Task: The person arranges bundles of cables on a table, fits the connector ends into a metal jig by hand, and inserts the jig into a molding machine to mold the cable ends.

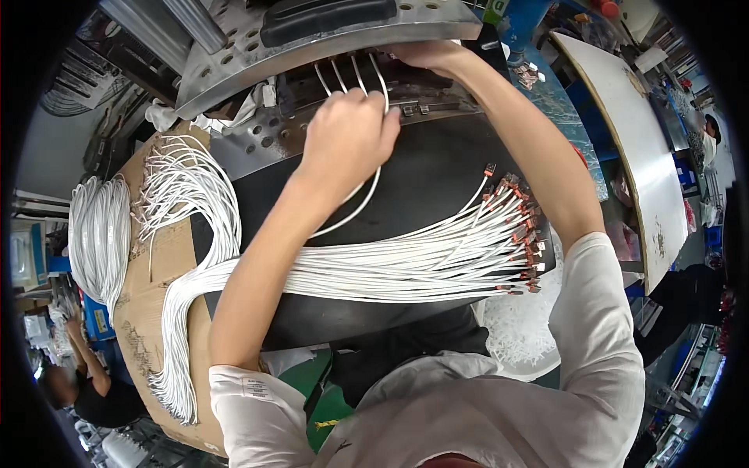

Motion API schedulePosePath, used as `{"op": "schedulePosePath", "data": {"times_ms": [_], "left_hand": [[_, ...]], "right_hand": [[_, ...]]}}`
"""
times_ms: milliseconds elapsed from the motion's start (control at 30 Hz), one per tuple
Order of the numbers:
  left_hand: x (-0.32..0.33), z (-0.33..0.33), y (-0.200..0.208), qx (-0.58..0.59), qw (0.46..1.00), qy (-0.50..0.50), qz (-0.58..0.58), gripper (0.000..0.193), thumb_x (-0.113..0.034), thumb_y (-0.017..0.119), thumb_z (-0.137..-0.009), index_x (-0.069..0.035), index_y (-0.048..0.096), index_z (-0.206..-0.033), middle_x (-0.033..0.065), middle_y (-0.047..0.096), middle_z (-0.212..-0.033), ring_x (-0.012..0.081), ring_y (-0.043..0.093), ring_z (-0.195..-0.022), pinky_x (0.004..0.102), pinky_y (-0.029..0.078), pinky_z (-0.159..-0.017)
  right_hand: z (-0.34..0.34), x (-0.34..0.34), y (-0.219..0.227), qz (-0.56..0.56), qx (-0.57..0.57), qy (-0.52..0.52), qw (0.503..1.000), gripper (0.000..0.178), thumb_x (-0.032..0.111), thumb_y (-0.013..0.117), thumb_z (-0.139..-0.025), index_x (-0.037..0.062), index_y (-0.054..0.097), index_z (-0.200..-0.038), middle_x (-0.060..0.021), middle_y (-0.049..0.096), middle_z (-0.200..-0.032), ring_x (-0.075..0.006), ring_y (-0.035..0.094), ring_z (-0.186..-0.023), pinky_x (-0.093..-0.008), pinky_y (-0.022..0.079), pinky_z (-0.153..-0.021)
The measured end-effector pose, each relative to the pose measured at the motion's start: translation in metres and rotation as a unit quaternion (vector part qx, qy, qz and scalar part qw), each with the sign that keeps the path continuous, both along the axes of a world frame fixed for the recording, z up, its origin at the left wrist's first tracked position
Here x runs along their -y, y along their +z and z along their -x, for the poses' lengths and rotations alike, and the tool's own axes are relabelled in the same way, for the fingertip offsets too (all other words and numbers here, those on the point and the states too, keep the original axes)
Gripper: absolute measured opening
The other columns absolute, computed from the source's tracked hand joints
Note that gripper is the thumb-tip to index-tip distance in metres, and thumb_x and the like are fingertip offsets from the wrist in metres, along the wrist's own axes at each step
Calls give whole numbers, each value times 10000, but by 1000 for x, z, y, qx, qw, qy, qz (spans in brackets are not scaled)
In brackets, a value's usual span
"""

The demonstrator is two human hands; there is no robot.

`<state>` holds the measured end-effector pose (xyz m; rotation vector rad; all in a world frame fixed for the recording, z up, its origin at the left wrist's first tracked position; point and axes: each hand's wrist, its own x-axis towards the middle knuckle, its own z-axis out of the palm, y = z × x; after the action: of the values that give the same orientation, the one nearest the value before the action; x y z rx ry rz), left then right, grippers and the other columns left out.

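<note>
My left hand [347, 136] is closed round several white cables [339, 76], which rise from its fingers, spaced apart, into the gap under a perforated metal plate [343, 37]. One cable loops down below my wrist. My right hand [427, 54] reaches in at the right end of that gap; its fingers are hidden beneath the plate. Nearer me, a thick bundle of white cables [390, 265] lies across the black work surface [421, 168], with orange-brown connectors [521, 226] at its right end. My left forearm crosses above the bundle.
Cardboard [168, 265] on the left carries more white cables [191, 175] and a coiled bundle [100, 238]. A pale tub of white scraps [527, 331] sits at the right front. A white-topped table [624, 140] stands farther right. Another person [94, 382] is at the far left.
</note>
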<state>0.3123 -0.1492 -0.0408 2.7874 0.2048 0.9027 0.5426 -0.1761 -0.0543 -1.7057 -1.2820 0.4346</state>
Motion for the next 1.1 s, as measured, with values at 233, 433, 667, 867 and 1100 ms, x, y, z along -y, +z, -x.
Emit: {"op": "schedulePosePath", "data": {"times_ms": [233, 433, 667, 867, 1100], "left_hand": [[-51, -9, -25, -59, 994, 92, -6, 343, -335, 669, -944, -11, 721, -842, 208, 725, -777, 417, 719, -766, 498, 579, -732], [-55, -16, -18, -146, 981, 123, 41, 370, -401, 663, -943, -36, 720, -909, 201, 735, -822, 411, 730, -797, 506, 588, -738], [-5, 38, 24, -23, 995, 99, 17, 361, -349, 716, -949, -34, 710, -1126, 200, 717, -1008, 349, 698, -897, 442, 565, -778], [75, 224, -7, -43, 639, -345, 686, 634, -399, 810, -886, 159, 671, -1153, 310, 705, -1128, 341, 709, -970, 403, 569, -837], [162, 317, -139, 160, 455, 197, 854, 582, -601, 484, -1057, -31, 578, -1125, 82, 616, -873, 178, 554, -696, 316, 432, -614]], "right_hand": [[-44, -32, -20, -84, 54, -4, 995, 312, 184, 590, -998, 1, 681, -1234, -176, 721, -1181, -295, 653, -1119, -404, 499, -988], [-57, -35, -32, -95, 85, 23, 992, 310, 202, 568, -996, 2, 687, -1200, -193, 707, -1189, -341, 635, -1143, -426, 492, -1012], [71, 80, 50, 60, 34, 47, 997, 364, 202, 680, -1000, -6, 665, -1299, -106, 715, -1209, -148, 640, -1074, -295, 496, -956], [174, 282, -30, 140, -347, 518, 769, 511, 209, 736, -990, 20, 576, -1436, -181, 643, -1315, -228, 683, -1021, -329, 556, -764], [263, 371, -171, -106, -759, -142, 626, 472, 417, 574, -1038, 46, 545, -1328, -135, 616, -1365, -252, 618, -1085, -422, 497, -937]]}}
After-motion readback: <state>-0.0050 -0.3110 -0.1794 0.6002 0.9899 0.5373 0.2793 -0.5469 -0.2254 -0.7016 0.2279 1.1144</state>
